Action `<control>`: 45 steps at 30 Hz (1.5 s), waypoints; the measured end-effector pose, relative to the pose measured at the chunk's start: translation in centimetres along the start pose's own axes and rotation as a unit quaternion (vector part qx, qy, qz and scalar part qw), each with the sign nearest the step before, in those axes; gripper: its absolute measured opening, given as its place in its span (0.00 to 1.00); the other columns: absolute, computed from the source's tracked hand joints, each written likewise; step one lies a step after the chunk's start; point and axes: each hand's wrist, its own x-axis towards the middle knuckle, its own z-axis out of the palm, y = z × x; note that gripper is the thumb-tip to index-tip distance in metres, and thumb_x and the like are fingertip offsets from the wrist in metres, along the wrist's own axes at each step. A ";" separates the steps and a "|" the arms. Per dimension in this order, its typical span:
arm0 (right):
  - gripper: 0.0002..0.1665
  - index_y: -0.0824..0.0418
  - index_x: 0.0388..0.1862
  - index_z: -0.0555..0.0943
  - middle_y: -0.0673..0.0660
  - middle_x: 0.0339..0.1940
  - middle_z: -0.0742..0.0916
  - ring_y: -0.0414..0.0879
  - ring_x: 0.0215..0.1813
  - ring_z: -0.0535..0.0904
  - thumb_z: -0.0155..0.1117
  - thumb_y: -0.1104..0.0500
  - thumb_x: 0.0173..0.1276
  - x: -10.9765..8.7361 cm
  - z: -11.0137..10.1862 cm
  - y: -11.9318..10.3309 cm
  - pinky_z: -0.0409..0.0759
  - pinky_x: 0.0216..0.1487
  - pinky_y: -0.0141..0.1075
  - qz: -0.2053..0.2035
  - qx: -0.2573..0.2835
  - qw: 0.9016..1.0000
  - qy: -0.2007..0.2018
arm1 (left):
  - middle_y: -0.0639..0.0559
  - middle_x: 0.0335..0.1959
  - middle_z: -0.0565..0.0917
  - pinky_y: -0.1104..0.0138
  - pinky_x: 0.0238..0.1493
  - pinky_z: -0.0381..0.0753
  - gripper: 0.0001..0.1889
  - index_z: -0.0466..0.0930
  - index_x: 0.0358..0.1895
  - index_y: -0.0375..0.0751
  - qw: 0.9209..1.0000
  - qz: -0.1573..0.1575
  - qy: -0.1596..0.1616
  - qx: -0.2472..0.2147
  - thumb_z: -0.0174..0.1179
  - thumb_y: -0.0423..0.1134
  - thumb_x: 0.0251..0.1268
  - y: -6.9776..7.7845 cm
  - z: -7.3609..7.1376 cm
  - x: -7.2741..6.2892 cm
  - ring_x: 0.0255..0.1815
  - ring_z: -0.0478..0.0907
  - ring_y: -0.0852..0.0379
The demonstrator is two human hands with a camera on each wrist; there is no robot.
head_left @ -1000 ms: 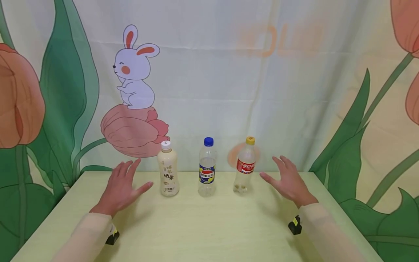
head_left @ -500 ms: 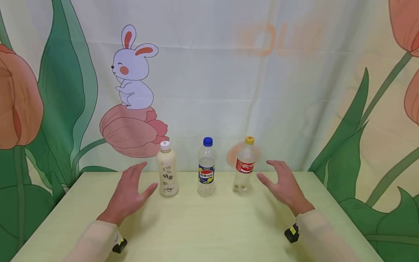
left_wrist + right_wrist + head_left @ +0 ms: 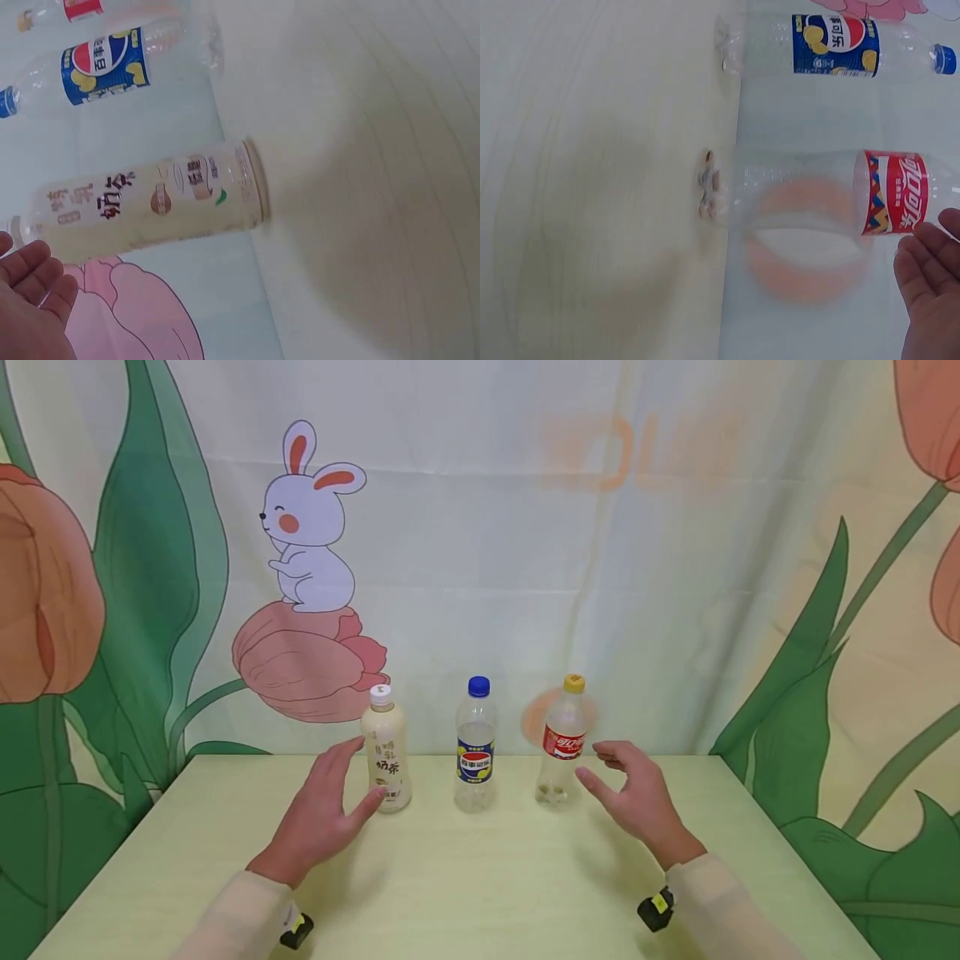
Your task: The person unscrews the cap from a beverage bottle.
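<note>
A cream-coloured milk tea bottle (image 3: 386, 752) with a white cap stands upright on the left of a row of bottles. My left hand (image 3: 318, 814) is beside it, fingers spread and thumb overlapping its lower part in the head view. On the right of the row is a clear cola bottle (image 3: 564, 743) with a red label and yellow cap. My right hand (image 3: 637, 797) is just to its right, fingers relaxed, fingertips near the label in the right wrist view. Between them stands a clear Pepsi bottle (image 3: 475, 760) with a blue cap and blue label. Both hands hold nothing.
All the bottles stand near the back of a pale table (image 3: 480, 885). Behind it hangs a curtain (image 3: 465, 527) printed with a rabbit and tulips. Each wrist carries a small black camera, such as the right one (image 3: 656, 910).
Both hands have moved inward: the left hand rightward to the milk tea bottle, the right hand leftward to the cola bottle. The bottles have stayed in place.
</note>
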 end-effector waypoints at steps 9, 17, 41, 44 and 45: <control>0.24 0.65 0.59 0.81 0.60 0.56 0.88 0.57 0.56 0.86 0.72 0.55 0.69 -0.2 1.2 -1.2 0.83 0.63 0.53 -0.033 0.100 0.994 -0.014 | 0.42 0.74 0.69 0.40 0.71 0.74 0.40 0.58 0.79 0.41 0.999 0.025 0.008 -0.024 0.63 0.53 0.72 1.8 1.0 0.4 0.73 0.70 0.40; 0.24 0.66 0.61 0.81 0.61 0.57 0.87 0.56 0.58 0.85 0.72 0.56 0.70 0.0 2.2 -2.3 0.82 0.65 0.52 -0.025 0.149 0.988 -0.026 | 0.45 0.72 0.72 0.40 0.65 0.79 0.36 0.65 0.75 0.43 0.997 0.013 0.012 -0.075 0.66 0.52 0.69 3.2 2.0 1.0 0.67 0.76 0.40; 0.28 0.61 0.62 0.82 0.59 0.61 0.86 0.55 0.62 0.83 0.71 0.47 0.70 3.1 3.9 -7.1 0.79 0.69 0.52 0.021 0.200 0.979 -0.031 | 0.44 0.68 0.77 0.46 0.67 0.80 0.35 0.70 0.72 0.41 0.995 0.002 0.009 -0.095 0.67 0.54 0.68 6.3 4.9 2.9 0.67 0.77 0.43; 0.27 0.57 0.62 0.83 0.56 0.60 0.87 0.53 0.62 0.83 0.71 0.45 0.70 3.7 4.0 -7.7 0.80 0.68 0.54 0.030 0.202 0.979 -0.028 | 0.45 0.67 0.78 0.47 0.67 0.80 0.34 0.70 0.72 0.41 0.995 -0.003 0.009 -0.100 0.66 0.54 0.69 6.5 5.2 3.2 0.67 0.77 0.43; 0.26 0.55 0.61 0.83 0.54 0.60 0.87 0.53 0.62 0.83 0.71 0.44 0.69 3.9 4.0 -7.9 0.80 0.67 0.54 0.033 0.203 0.978 -0.025 | 0.44 0.67 0.78 0.47 0.67 0.80 0.34 0.70 0.72 0.41 0.995 -0.007 0.008 -0.103 0.66 0.54 0.69 6.6 5.3 3.3 0.67 0.77 0.43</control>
